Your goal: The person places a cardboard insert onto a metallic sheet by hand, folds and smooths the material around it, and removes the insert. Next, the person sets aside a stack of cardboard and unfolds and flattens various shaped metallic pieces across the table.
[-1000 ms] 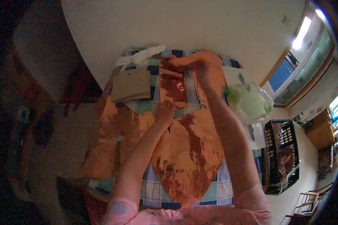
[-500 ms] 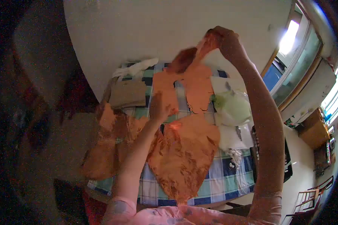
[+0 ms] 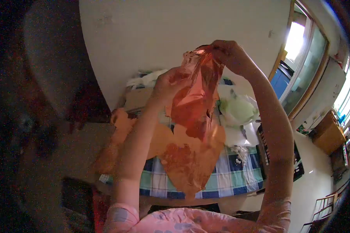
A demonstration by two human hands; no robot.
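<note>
A shiny copper-coloured foil sheet (image 3: 196, 91) hangs crumpled above the table. My right hand (image 3: 229, 56) pinches its top corner, raised high against the wall. At the sheet's upper left edge, my left hand (image 3: 173, 83) has its fingers closed on the foil. Below lies a large orange foil piece (image 3: 188, 159), narrowing to a point at the table's front edge. More orange foil (image 3: 122, 124) is spread at the left side of the table.
A checked cloth (image 3: 231, 174) covers the table. Pale green translucent plastic (image 3: 237, 110) and white sheets (image 3: 247, 136) lie on the right, near small white bits (image 3: 240, 153). A black crate (image 3: 298, 165) stands beyond the right edge. White cloth (image 3: 146, 79) lies at the back left.
My right hand has risen from the table, lifting the foil sheet. My left hand has moved up from the lower foil to the raised sheet's left edge.
</note>
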